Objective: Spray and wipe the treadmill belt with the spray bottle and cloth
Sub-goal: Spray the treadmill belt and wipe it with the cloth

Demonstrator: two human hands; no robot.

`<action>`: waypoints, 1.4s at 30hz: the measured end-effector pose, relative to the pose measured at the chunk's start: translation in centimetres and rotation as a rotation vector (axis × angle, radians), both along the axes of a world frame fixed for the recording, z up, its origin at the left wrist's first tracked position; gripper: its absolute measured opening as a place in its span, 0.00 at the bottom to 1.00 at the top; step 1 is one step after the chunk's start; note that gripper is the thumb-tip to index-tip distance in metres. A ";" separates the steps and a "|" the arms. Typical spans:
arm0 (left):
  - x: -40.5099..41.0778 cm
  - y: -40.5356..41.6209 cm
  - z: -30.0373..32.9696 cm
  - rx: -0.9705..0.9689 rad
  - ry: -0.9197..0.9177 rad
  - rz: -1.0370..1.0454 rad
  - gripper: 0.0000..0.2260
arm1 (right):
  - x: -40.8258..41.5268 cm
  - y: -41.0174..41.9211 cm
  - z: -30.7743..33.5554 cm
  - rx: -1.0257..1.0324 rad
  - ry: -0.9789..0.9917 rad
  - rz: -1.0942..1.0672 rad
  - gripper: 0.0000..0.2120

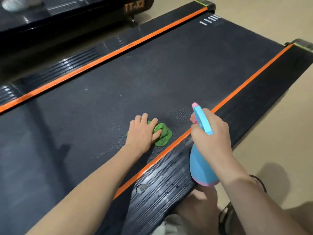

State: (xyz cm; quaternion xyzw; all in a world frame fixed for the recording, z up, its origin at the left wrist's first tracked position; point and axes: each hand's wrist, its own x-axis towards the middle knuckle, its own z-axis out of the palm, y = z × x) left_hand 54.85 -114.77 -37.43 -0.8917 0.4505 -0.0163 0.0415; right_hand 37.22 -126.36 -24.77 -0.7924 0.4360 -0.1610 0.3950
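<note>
A: What sits nearest?

B: A bent bare knee (201,203) at the bottom edge, beside the ribbed black side rail (162,182) of the treadmill. Just above the knee hangs the light-blue plastic spray bottle with a pink base and pink nozzle tip (201,167).

A: Who holds it?

B: The right hand (212,133). Its fingers (194,131) are curled round the bottle's neck below the trigger head, which points up the belt. The bottle is tilted, its body over the side rail, not touching it as far as I can tell.

A: And the other hand?

B: The left hand (144,131) lies on the crumpled bright-green cloth (163,135). Its fingers (155,123) are slightly spread and bent down over the bunched fabric, thumb laid across it, pressing it onto the dark textured treadmill belt (169,73). The cloth sits near the right-hand orange stripe (245,82).

A: Farther out?

B: The belt runs away between 2 orange stripes, the left one (118,48) bordering another ribbed rail. A row of short white bars (210,19) marks the belt's far end. Beyond lies beige floor (262,17), and at upper left a second black machine (76,12) with blurred orange lettering.
</note>
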 end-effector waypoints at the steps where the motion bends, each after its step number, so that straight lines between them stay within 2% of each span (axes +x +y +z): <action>1: 0.0 1.4 0.5 -0.034 -0.027 0.034 0.24 | 0.4 -0.2 0.5 0.017 -0.062 -0.029 0.12; 4: -0.8 5.6 0.4 -0.092 -0.027 0.237 0.35 | 1.4 -0.5 0.7 0.000 -0.170 -0.065 0.12; 7: -1.9 5.9 -0.5 -0.173 0.056 0.269 0.35 | 2.2 0.2 -0.1 -0.030 -0.213 -0.063 0.11; 10: -2.4 1.7 -0.7 -0.211 0.039 0.270 0.36 | 2.2 0.7 -1.1 -0.062 -0.253 -0.070 0.11; 15: -2.3 -2.9 -1.1 -0.087 0.042 0.257 0.25 | 2.6 0.4 -1.6 -0.046 -0.243 -0.094 0.13; 18: -1.4 -0.8 -1.1 -0.062 0.052 0.138 0.18 | 3.2 0.7 -1.4 -0.095 -0.185 -0.053 0.09; 20: -0.8 3.1 -1.0 -0.092 0.076 0.129 0.15 | 3.3 1.1 -1.4 -0.131 -0.160 0.006 0.07; 24: -0.1 14.6 -0.7 -0.187 0.105 0.305 0.12 | 3.3 1.6 -1.9 -0.182 -0.131 0.088 0.08; 26: -0.1 17.5 -0.5 -0.211 0.110 0.398 0.13 | 3.3 1.8 -2.0 -0.197 -0.124 0.104 0.08; 28: 0.2 15.6 -0.5 -0.214 0.117 0.453 0.13 | 3.2 1.9 -2.0 -0.210 -0.134 0.105 0.08; 30: 0.5 10.0 -0.3 -0.208 0.142 0.473 0.14 | 2.9 1.9 -2.2 -0.224 -0.156 0.109 0.08; 33: -0.2 0.7 -0.8 -0.210 0.183 0.420 0.15 | 1.9 1.6 -2.5 -0.204 -0.216 0.074 0.10; 36: -0.7 -2.3 -0.7 -0.136 0.171 0.267 0.17 | 1.1 1.0 -2.8 -0.157 -0.277 0.007 0.11; 39: -0.6 3.4 0.0 -0.081 0.170 0.064 0.14 | 0.5 0.8 -2.7 -0.129 -0.281 -0.005 0.11; 42: -0.1 13.2 0.7 -0.059 0.136 0.107 0.14 | 0.4 1.1 -2.4 -0.098 -0.276 -0.016 0.11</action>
